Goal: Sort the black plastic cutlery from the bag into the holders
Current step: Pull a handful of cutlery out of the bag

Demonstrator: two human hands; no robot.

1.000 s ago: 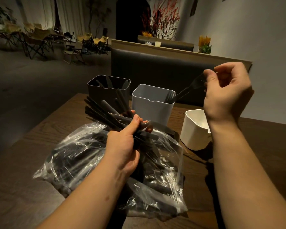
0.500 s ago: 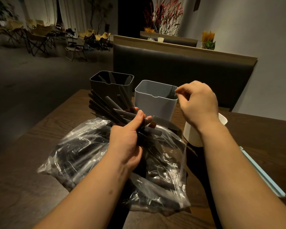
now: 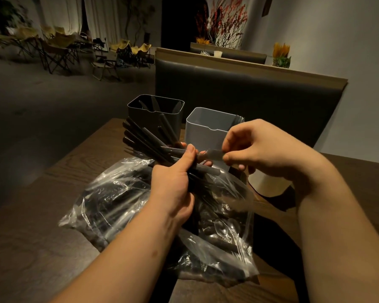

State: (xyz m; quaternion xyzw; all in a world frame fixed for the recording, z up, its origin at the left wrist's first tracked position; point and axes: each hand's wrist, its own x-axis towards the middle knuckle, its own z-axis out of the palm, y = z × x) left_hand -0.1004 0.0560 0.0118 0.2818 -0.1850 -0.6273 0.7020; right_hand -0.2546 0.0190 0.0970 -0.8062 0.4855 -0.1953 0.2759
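Back from the grey holder (image 3: 206,130), the right hand (image 3: 263,149) pinches a knife (image 3: 213,154) just beyond the left hand (image 3: 175,186), which clamps the bundle (image 3: 144,141) steady for picking.

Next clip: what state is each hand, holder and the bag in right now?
left hand: grips a cutlery bundle
right hand: pinches one piece of that bundle
plastic bag: lying on the table, not emptied
black holder: upright, partly filled
grey holder: upright, partly filled
white holder: largely hidden behind the right hand
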